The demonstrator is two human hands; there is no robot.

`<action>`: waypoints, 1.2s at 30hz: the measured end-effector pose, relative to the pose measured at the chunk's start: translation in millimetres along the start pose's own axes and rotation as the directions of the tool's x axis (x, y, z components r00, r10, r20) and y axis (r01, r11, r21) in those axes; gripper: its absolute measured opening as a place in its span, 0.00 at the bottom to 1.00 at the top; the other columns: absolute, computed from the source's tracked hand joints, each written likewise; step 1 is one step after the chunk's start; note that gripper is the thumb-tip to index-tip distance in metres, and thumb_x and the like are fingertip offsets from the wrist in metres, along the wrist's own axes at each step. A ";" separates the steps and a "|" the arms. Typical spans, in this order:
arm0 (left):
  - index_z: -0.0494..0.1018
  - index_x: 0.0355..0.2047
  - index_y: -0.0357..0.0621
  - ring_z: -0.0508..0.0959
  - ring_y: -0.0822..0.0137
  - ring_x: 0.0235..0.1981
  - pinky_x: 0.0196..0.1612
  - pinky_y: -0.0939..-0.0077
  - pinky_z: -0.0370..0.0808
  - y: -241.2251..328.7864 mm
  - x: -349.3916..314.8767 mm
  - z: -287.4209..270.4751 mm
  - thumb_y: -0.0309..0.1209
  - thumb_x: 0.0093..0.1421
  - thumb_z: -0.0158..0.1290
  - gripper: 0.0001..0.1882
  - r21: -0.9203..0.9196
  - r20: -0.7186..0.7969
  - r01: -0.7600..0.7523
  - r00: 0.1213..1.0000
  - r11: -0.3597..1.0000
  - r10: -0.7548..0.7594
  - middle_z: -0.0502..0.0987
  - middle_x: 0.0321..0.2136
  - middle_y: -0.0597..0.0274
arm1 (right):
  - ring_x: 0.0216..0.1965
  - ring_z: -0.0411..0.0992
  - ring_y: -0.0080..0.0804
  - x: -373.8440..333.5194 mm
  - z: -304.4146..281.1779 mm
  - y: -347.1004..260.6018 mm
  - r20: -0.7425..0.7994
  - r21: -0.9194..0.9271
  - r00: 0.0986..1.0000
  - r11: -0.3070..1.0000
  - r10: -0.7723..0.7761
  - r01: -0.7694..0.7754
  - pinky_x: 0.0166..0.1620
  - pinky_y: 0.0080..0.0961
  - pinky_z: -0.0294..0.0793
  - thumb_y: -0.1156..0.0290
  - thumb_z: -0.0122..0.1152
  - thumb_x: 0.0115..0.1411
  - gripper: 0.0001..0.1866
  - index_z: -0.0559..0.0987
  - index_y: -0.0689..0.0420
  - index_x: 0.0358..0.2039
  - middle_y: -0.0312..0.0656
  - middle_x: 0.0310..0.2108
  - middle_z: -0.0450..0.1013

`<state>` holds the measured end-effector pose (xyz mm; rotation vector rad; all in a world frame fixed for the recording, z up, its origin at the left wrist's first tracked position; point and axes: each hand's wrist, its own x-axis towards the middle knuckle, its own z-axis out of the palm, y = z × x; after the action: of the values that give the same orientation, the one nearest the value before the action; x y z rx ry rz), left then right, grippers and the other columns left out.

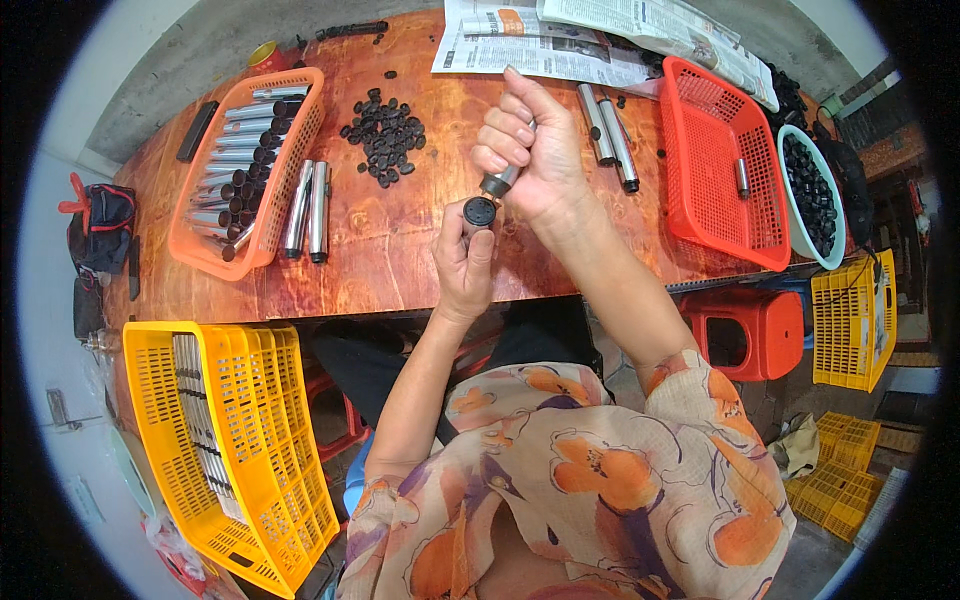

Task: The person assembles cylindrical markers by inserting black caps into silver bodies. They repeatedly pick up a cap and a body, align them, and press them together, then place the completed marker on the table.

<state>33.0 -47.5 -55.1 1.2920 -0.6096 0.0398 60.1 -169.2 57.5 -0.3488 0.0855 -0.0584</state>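
Observation:
My left hand (466, 268) is closed around a part with a round black end cap (480, 210) facing up; the rest of it is hidden in the fingers. My right hand (535, 150) is wrapped round a silver tube (508, 176) with a black collar. The collar is right beside the black cap, and I cannot tell whether they touch. On the table to the left lies a pile of small black discs (385, 140). Two silver tubes with black ends (318, 215) lie left of my left hand, and a few more (617, 145) lie right of my right hand.
An orange basket (180, 235) at left holds several silver tubes. A red basket (680, 190) at right has one short tube. Beside it stands a pale bowl (834, 258) of black parts. Newspapers (560, 62) cover the far edge. A yellow crate (270, 440) stands below left, a red stool (765, 335) below right.

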 end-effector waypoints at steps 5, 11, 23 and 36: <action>0.64 0.38 0.41 0.60 0.80 0.22 0.24 0.86 0.56 9.3 3.2 1.8 0.49 0.63 0.46 0.21 0.019 -0.001 -0.018 1.000 1.000 0.018 0.62 0.22 0.71 | 0.07 0.48 0.16 5.7 -6.5 3.2 -0.045 0.056 0.998 0.997 0.045 -0.043 0.14 0.18 0.49 0.63 0.51 0.63 0.22 0.59 0.47 0.12 0.24 0.07 0.51; 0.64 0.35 0.42 0.59 0.80 0.24 0.27 0.86 0.56 12.4 1.3 1.9 0.49 0.63 0.46 0.21 -0.068 0.041 0.090 0.995 0.994 -0.087 0.61 0.24 0.72 | 0.07 0.48 0.16 8.7 -8.7 3.3 -0.055 0.068 0.997 0.996 0.062 -0.059 0.14 0.17 0.49 0.64 0.51 0.63 0.22 0.60 0.47 0.12 0.24 0.07 0.51; 0.62 0.31 0.43 0.56 0.80 0.25 0.28 0.85 0.55 22.1 5.0 3.0 0.49 0.63 0.45 0.20 -0.006 0.044 0.060 0.997 0.998 -0.060 0.59 0.24 0.73 | 0.06 0.47 0.16 10.9 -14.7 4.1 0.145 0.114 0.984 0.986 0.102 -0.119 0.13 0.17 0.50 0.62 0.47 0.64 0.23 0.59 0.46 0.12 0.23 0.06 0.49; 0.65 0.36 0.41 0.60 0.81 0.20 0.23 0.87 0.56 8.5 5.8 -2.2 0.49 0.62 0.46 0.21 -0.069 0.105 0.076 0.992 0.995 -0.069 0.64 0.21 0.71 | 0.05 0.46 0.14 3.2 -5.8 -3.6 0.421 -0.165 0.902 0.986 0.091 -0.023 0.11 0.15 0.49 0.61 0.37 0.68 0.23 0.57 0.46 0.13 0.24 0.06 0.50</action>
<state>35.8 -44.8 -45.4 1.2498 -0.6457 -0.1084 62.6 -174.8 53.0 -0.5092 -0.3385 0.0853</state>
